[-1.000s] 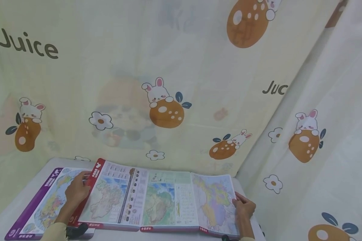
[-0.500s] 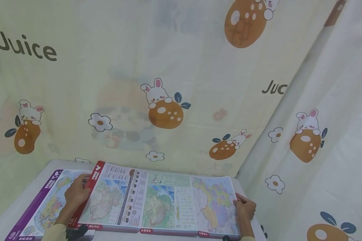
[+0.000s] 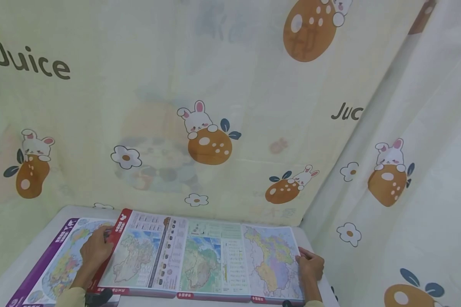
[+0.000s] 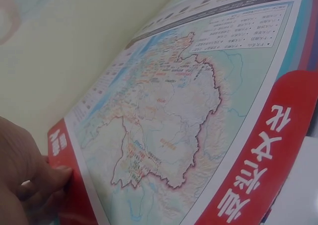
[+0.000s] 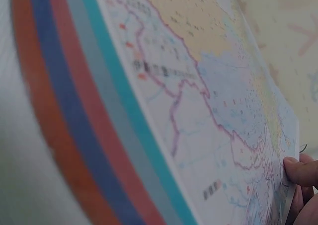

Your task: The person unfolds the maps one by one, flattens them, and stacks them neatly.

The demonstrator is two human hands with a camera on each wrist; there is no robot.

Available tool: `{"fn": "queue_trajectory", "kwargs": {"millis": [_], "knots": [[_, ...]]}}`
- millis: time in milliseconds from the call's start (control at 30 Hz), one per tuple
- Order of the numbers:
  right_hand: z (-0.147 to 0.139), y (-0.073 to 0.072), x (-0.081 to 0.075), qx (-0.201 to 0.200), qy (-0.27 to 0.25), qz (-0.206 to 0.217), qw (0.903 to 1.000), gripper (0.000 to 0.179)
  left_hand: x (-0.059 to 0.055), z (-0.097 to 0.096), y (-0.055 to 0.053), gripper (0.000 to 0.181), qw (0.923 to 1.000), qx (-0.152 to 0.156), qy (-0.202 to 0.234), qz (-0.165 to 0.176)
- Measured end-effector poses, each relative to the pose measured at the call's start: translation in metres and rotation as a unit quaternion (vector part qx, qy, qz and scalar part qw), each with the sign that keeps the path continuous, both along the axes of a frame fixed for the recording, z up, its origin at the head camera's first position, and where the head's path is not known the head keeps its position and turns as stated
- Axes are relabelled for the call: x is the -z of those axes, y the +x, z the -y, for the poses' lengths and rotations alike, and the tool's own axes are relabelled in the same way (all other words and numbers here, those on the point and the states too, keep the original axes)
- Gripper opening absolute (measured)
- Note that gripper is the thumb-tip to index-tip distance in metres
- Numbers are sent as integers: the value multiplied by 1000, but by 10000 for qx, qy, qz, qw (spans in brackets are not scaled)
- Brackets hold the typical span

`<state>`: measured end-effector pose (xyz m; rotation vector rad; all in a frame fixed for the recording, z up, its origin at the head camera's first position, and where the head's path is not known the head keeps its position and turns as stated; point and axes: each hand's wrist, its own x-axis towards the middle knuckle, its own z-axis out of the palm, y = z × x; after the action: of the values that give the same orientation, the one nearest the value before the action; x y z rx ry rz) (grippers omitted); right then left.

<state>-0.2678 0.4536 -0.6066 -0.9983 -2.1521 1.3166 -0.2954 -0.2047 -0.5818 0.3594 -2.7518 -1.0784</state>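
Note:
A long folding map (image 3: 203, 260) lies spread across the white table, its panels printed with smaller maps and text. My left hand (image 3: 95, 249) grips the map's red left edge. Up close in the left wrist view, the thumb lies on that red strip (image 4: 69, 185) and the fingers go behind it. On the far right side my right hand (image 3: 311, 266) pinches the outer edge of the last panel; in the right wrist view its thumb (image 5: 299, 170) presses on the printed face. Coloured stepped page edges (image 5: 74, 86) show along the map's near side.
A purple-edged world map (image 3: 63, 260) lies at the left, partly under my left arm and the folding map. Behind the white table (image 3: 7, 281) hangs a pale curtain (image 3: 230, 85) with rabbit prints, and another curtain (image 3: 438, 192) closes the right side.
Both hands keep their hold on the folding map, which stays spread out. The head view has drifted slightly, with its left side sinking a little lower in the picture.

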Motion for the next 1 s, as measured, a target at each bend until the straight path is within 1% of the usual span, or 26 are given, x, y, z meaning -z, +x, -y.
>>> {"fn": "queue_trajectory", "kwargs": {"millis": [100,233,367,533,733,900,1000], "knots": [[1,0,0,9,50,88,9999,37,0,-2,1,55,9999,-60,-77,-35],[1,-2,1,26,112,101,9999,36,4,-4,3,55,9998,-104,-130,-140],[0,-3,4,90,229,72,9997,35,8,-5,4,54,9996,-119,-115,-245],[1,-4,5,126,388,-47,9992,35,9,-6,4,53,9990,-154,-118,-414],[6,-7,6,284,892,-113,9955,33,7,-9,5,53,9984,-354,-153,-410],[14,-9,8,616,1438,103,9876,36,11,-8,8,56,9962,-544,-155,-669],[19,-9,7,754,1476,177,9860,42,14,-7,9,56,9951,-583,-213,-767]]}}
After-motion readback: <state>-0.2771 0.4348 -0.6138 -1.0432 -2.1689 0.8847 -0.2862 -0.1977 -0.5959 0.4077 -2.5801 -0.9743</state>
